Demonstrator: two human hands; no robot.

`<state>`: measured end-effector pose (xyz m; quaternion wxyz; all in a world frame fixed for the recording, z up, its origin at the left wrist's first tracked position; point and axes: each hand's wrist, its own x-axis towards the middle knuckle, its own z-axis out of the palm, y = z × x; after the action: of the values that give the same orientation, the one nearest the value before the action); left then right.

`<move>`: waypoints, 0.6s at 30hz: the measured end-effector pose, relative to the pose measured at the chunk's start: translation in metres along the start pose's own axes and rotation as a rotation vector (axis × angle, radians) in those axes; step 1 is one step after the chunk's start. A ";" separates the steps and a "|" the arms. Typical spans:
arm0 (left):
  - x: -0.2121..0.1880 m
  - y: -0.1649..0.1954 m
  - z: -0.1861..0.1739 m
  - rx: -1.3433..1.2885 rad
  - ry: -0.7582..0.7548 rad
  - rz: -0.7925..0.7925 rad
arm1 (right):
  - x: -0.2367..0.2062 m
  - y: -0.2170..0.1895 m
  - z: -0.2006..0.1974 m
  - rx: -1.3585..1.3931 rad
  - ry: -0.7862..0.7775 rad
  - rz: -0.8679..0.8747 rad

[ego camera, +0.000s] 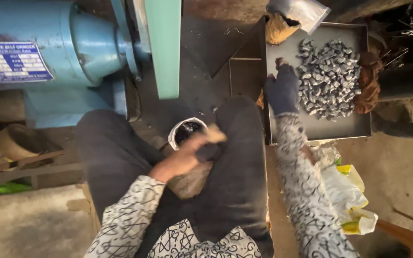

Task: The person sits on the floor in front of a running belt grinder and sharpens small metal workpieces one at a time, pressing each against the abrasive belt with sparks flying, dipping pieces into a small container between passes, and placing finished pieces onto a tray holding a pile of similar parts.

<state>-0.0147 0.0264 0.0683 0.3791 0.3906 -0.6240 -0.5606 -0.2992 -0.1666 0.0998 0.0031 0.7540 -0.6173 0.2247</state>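
Head view: nearest the camera are the person's patterned sleeves and dark trousers. The left hand rests between the knees, fingers curled around a small dark piece with a tan tip, just beside a white-rimmed container with dark contents. The right hand, in a dark glove, reaches into the grey metal tray; its fingers lie at the left edge of the heap of small grey metal parts, whether gripping one I cannot tell. A blue grinder machine stands upper left.
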 end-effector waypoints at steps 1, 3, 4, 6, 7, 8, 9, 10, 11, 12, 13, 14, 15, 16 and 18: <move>0.005 0.000 0.006 -0.007 -0.140 0.120 | 0.002 0.016 0.005 0.037 -0.079 0.016; 0.019 -0.004 0.013 -0.057 -0.055 0.038 | 0.003 0.038 0.017 0.119 -0.244 0.036; 0.022 -0.007 0.014 -0.081 -0.010 -0.010 | 0.003 0.044 0.021 0.229 -0.262 0.085; 0.027 -0.015 0.014 -0.243 -0.011 -0.134 | 0.000 0.048 0.022 0.447 -0.299 0.189; 0.027 -0.019 0.014 -0.330 -0.019 -0.199 | -0.002 0.042 0.019 0.369 -0.230 0.195; 0.025 -0.023 0.015 -0.380 0.016 -0.259 | -0.005 0.035 0.014 0.280 -0.158 0.202; 0.024 -0.026 0.014 -0.423 0.051 -0.312 | -0.006 0.023 0.007 0.191 -0.077 0.204; 0.023 -0.029 0.013 -0.458 0.092 -0.360 | -0.009 0.006 0.000 0.384 -0.028 0.243; 0.022 -0.031 0.013 -0.464 0.158 -0.270 | -0.015 -0.015 -0.006 0.580 0.013 0.273; 0.020 -0.032 0.012 -0.467 0.225 -0.194 | -0.025 -0.042 -0.010 0.783 0.044 0.311; 0.018 -0.032 0.011 -0.466 0.281 -0.121 | -0.033 -0.070 -0.009 1.008 -0.006 0.232; 0.016 -0.031 0.011 -0.448 0.349 -0.098 | -0.051 -0.101 -0.009 1.076 -0.005 0.134; 0.013 -0.030 0.010 -0.434 0.415 -0.070 | -0.069 -0.118 -0.014 1.163 -0.254 0.372; 0.011 -0.027 0.008 -0.417 0.486 -0.038 | -0.074 -0.149 0.001 1.148 -0.156 0.244; 0.002 -0.020 0.004 -0.429 0.602 -0.113 | -0.097 -0.178 0.014 0.990 -0.318 0.452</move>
<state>-0.0176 0.0247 0.0484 0.5872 0.4835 -0.3305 -0.5588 -0.1419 -0.0379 0.1029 -0.4919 0.5392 -0.5771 0.3663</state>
